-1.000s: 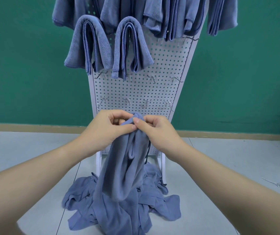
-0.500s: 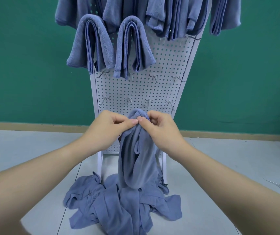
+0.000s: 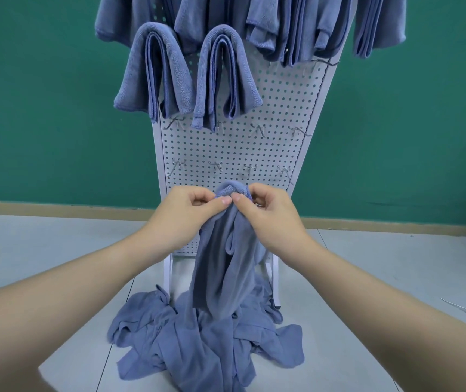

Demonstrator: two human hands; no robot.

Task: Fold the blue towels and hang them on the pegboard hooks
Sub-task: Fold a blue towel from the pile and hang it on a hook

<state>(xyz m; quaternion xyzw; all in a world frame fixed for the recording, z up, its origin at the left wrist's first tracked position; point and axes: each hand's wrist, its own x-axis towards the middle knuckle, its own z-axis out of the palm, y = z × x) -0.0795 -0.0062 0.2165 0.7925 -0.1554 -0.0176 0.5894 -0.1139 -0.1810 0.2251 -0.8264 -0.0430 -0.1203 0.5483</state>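
Towel hangs before the pegboard, pinched at its top by our left hand and right hand; we should part them along the edge to spread it.

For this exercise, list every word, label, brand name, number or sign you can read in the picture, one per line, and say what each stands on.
None: no readable text shows anywhere in the head view.
Held towel, in the grip of the left hand and right hand: no tag or print visible.
Hung towels: no visible labels.
Pegboard: only holes and hooks.
Green wall: no sign.
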